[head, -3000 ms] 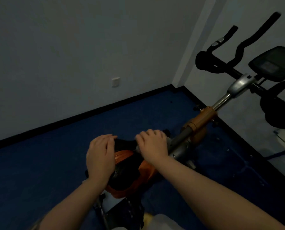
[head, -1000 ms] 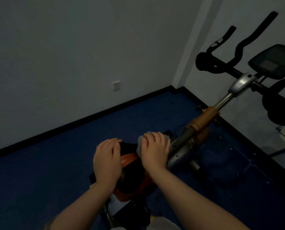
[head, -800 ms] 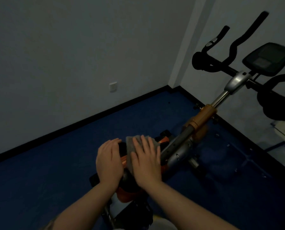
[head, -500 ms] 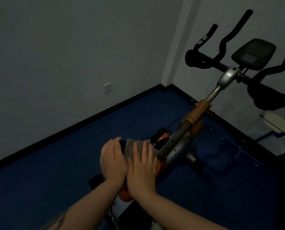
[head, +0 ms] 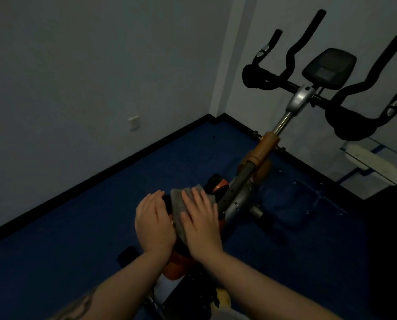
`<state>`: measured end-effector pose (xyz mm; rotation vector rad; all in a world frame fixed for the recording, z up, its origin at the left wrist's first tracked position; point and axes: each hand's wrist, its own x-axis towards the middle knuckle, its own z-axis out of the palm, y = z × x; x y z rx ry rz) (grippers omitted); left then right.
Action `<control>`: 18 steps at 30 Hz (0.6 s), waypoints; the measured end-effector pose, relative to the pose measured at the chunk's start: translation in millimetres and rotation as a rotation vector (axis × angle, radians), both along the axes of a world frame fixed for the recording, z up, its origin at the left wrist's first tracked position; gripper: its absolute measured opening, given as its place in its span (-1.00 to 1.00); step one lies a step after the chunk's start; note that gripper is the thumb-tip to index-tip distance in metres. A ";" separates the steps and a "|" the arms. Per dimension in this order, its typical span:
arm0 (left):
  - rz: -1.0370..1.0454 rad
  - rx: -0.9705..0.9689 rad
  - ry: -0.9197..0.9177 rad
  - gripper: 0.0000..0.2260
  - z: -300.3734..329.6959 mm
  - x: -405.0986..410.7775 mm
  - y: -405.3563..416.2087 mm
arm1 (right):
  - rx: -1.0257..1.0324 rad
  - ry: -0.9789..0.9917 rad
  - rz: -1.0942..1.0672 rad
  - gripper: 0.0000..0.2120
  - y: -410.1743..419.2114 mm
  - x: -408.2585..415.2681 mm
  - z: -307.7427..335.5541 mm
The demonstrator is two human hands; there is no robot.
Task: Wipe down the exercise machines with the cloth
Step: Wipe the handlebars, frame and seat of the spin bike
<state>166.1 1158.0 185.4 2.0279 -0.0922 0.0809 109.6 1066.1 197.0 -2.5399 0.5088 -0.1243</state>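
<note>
Over the last few seconds the right hand (head: pixel 202 224) has slid leftward and toward the body across the saddle of the orange-and-black exercise bike (head: pixel 243 192). It was spaced apart from the left hand (head: pixel 153 224) with dark saddle showing between them; now the two lie side by side, close to touching. The grey folded cloth (head: pixel 181 204), barely visible under the right palm a second ago, now shows ahead of and between the hands. That reads as a wiping stroke under way on the saddle, with the rest of this machine probably not yet reached.

The left hand lies flat on the left flank of the saddle, fingers straight and close together, pointing away from the body; it looks to be steadying the seat, and whether it touches the cloth's left edge I cannot tell. Just to its right the cloth drapes over the saddle top, its far edge poking out beyond the fingertips. The right hand presses down on the cloth, palm flat and fingers spread, not curled round it. Both forearms reach in from the bottom of the view.

Right of the right hand, the grey perforated seat post (head: pixel 235 192) rises beside the fingers, and well beyond it stand the black curved handlebars (head: pixel 292 54).
</note>
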 end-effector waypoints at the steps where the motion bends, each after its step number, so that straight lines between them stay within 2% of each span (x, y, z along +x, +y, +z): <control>1: 0.001 -0.008 0.008 -0.51 0.1 0.3 -0.4 | -0.005 0.003 -0.017 -0.44 -13.7 9.0 -1.2; 3: 0.006 -0.010 0.006 -0.53 0.0 -0.1 -0.9 | -0.021 0.031 -0.122 -0.50 -26.8 22.1 -4.5; 5: 0.013 -0.020 -0.008 -0.54 -1.7 -0.2 -0.8 | -0.046 0.028 -0.203 -0.48 -10.4 20.9 -3.6; 8: 0.020 -0.055 -0.025 -0.55 -2.9 -1.2 0.0 | -0.005 0.023 -0.083 -0.38 21.3 -7.4 3.5; 11: 0.033 -0.074 -0.020 -0.57 0.2 -0.1 -1.2 | -0.043 0.025 0.049 -0.35 -7.6 0.0 1.3; 14: 0.038 -0.063 -0.015 -0.57 4.8 -2.1 -2.2 | -0.145 0.036 -0.002 -0.29 -45.9 30.7 -3.1; 16: 0.036 -0.040 -0.021 -0.56 5.1 -3.2 -2.0 | -0.176 0.027 -0.030 -0.31 -40.2 31.1 -4.8; 18: 0.037 -0.017 -0.030 -0.56 3.6 -3.1 -1.3 | -0.189 -0.030 0.052 -0.41 -17.4 10.9 -5.0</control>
